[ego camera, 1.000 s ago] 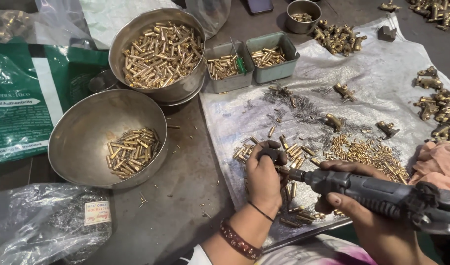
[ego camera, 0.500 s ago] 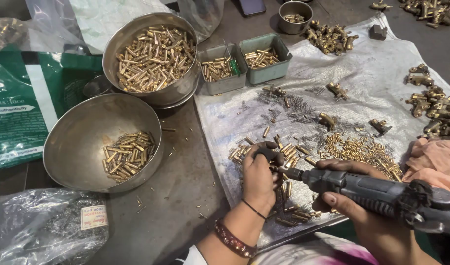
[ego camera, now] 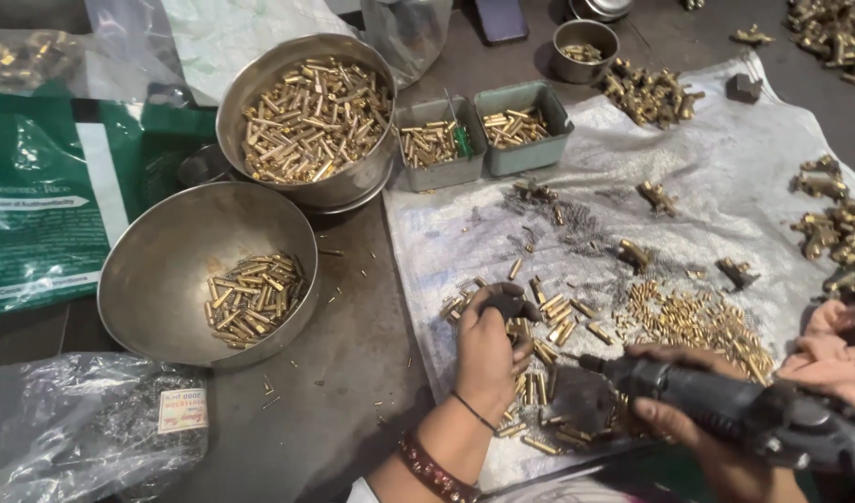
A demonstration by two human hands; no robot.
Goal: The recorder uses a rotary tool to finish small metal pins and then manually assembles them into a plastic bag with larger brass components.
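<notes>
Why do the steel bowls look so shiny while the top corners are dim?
Head view: light from above glints off the bowl rims and brass pins; the upper left corner falls into shadow; the power tool at the lower right edge looks slightly soft.

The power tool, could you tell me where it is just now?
Head view, lower right: the power tool lies in the right hand, its tip beside the left hand.

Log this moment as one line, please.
left hand: pinches small dark part | right hand: grips power tool | brass pieces scattered beneath
</notes>
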